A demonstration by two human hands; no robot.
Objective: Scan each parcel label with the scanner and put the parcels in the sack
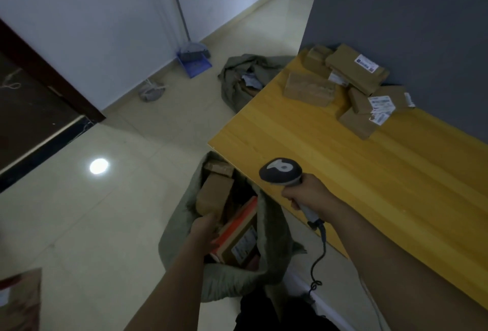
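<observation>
Left hands entry: my left hand [204, 227] is reaching into the open grey sack [179, 227] on the floor beside the desk [369, 172], fingers against a brown parcel [214, 196]; I cannot tell whether they are clamping it. Right hands entry: my right hand [306, 193] is gripping the scanner [280, 172] by its handle, holding it over the desk edge, likely for the piled parcels [353, 84] waiting at the far corner.

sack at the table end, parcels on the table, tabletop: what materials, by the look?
Sack: grey-green cloth or woven plastic, matt; it slumps in soft folds.
Parcels on the table: brown cardboard or kraft wrap, with flat faces, creased corners and white paper labels.
Tabletop: yellow wood or wood-look laminate, smooth, with lengthwise grain lines; the frame cannot settle which.
</observation>
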